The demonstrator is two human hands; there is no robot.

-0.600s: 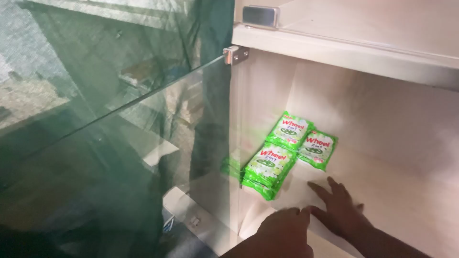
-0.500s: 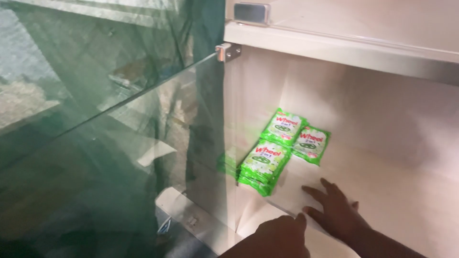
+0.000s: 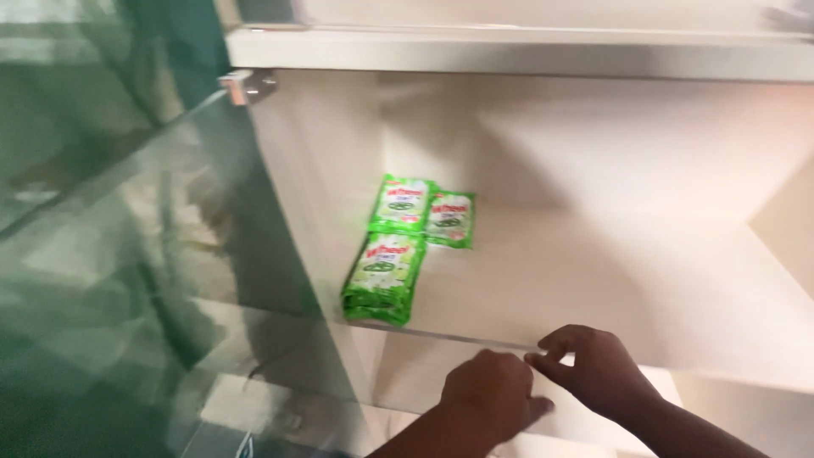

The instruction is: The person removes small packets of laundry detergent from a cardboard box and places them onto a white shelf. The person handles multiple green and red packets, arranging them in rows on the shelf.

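You face a pale cupboard shelf (image 3: pixel 593 280) behind an open glass door (image 3: pixel 153 280). Three green packets (image 3: pixel 386 276) lie at its left. Your left hand (image 3: pixel 492 399) and right hand (image 3: pixel 593 373) pinch its front edge, holding nothing else.

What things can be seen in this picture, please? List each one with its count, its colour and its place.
green packets: three visible, green with white and red print, on the shelf near its left wall; two lie side by side at the back, one (perhaps a small stack) in front.
shelf: one, pale cream, inside the cabinet, its front edge near the hands.
upper board: one, pale cream, across the top of the cabinet.
glass door: one, green-tinted, open at the left.
hinge: one, silver metal, at the glass door's top corner.
left hand: one, at the shelf's front edge, fingers curled.
right hand: one, beside the left hand, fingertips pinched at the shelf's edge.
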